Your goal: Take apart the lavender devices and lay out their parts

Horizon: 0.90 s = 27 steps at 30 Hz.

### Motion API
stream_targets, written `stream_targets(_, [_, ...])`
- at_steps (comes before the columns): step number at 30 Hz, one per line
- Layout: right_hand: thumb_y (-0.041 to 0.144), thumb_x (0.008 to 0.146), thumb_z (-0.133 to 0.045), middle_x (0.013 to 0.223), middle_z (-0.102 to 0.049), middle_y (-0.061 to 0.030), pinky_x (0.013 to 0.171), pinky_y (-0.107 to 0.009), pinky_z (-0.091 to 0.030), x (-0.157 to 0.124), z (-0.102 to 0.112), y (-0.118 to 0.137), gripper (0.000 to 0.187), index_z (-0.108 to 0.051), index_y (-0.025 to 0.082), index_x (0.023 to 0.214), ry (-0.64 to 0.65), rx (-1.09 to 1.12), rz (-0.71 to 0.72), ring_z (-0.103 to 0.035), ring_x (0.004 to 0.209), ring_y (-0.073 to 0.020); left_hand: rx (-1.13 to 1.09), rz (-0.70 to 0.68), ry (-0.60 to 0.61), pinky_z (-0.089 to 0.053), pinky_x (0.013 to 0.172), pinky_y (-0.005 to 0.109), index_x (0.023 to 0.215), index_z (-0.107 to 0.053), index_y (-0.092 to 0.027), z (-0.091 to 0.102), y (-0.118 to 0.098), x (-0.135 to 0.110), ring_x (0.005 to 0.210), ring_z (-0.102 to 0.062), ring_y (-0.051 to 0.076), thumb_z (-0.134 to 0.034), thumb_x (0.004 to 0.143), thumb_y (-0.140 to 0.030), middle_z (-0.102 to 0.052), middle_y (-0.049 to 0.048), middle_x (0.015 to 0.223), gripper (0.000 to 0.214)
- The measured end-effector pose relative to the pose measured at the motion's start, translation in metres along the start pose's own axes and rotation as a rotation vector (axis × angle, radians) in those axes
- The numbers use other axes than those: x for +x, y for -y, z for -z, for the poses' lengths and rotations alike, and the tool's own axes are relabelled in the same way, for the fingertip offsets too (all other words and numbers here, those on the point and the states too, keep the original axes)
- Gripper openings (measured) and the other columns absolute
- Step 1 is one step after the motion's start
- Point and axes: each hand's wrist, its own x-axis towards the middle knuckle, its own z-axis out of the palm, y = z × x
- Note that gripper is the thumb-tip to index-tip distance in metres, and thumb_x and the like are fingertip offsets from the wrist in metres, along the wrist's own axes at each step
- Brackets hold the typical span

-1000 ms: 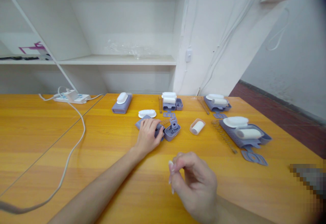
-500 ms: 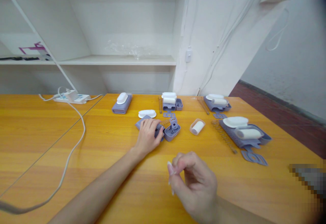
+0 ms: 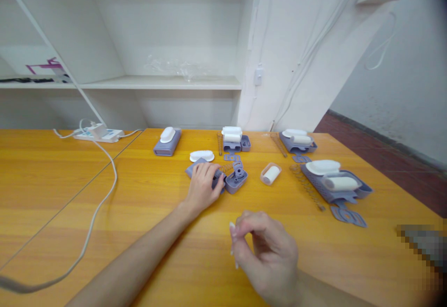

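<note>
My left hand point(image 3: 205, 185) rests with curled fingers over a purple-grey plastic case point(image 3: 192, 169), which it partly hides. Against that case stands an open purple-grey cup point(image 3: 236, 185) with a cut-out plastic piece point(image 3: 239, 172) in it. A coil spring point(image 3: 227, 167) lies just behind my fingers, and a white oval brush-like piece point(image 3: 201, 156) sits behind the case. Nearer to me, above the table, my right hand point(image 3: 267, 253) is closed in a pinch, thumb against fingertips. Whatever it may hold is too small or hidden to make out.
A clear tray with a white roller point(image 3: 271, 175) lies right of the cup. Similar part sets stand at the back point(image 3: 232, 145), back right point(image 3: 296, 141) and right point(image 3: 335, 181). An assembled unit point(image 3: 168, 143) stands back left. A power strip point(image 3: 101, 133) and cable point(image 3: 94, 214) occupy the left.
My right hand has dipped very slightly, still pinched. The left hand and the parts on the table look unmoved.
</note>
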Motion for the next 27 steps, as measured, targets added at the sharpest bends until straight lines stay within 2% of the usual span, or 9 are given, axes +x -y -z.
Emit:
stream_targets(13, [0.005, 0.079, -0.052, 0.056, -0.048, 0.0041, 0.049, -0.022, -0.037, -0.0011, 0.0006, -0.0004, 0.017, -0.050, 0.020, 0.073, 0.028, -0.036, -0.026, -0.046, 0.049, -0.0081, -0.003, 0.004, 0.003, -0.037, 0.084, 0.040, 0.102, -0.052, -0.019, -0.0004, 0.0008, -0.0006, 0.094, -0.051, 0.023, -0.048, 0.086, -0.026, -0.059, 0.0072, 0.097, 0.018])
stream_targets(21, [0.003, 0.080, -0.051, 0.059, -0.049, 0.0052, 0.046, -0.019, -0.038, -0.0033, -0.0034, 0.0018, 0.019, -0.048, 0.021, 0.083, -0.056, 0.067, -0.093, -0.046, 0.047, -0.0064, -0.004, 0.003, -0.007, -0.037, 0.084, 0.039, 0.101, -0.052, -0.019, -0.0004, 0.0004, -0.0004, 0.093, -0.051, 0.023, -0.047, 0.086, -0.026, -0.059, 0.0071, 0.096, 0.017])
stream_targets(27, [0.001, 0.077, -0.053, 0.056, -0.049, 0.0055, 0.048, -0.020, -0.039, -0.0004, -0.0023, 0.0014, 0.020, -0.052, 0.021, 0.079, 0.003, 0.048, -0.011, -0.047, 0.048, -0.0069, 0.001, 0.001, -0.002, -0.037, 0.084, 0.039, 0.101, -0.052, -0.019, -0.0001, 0.0003, 0.0000, 0.094, -0.051, 0.023, -0.048, 0.086, -0.027, -0.059, 0.0072, 0.096, 0.018])
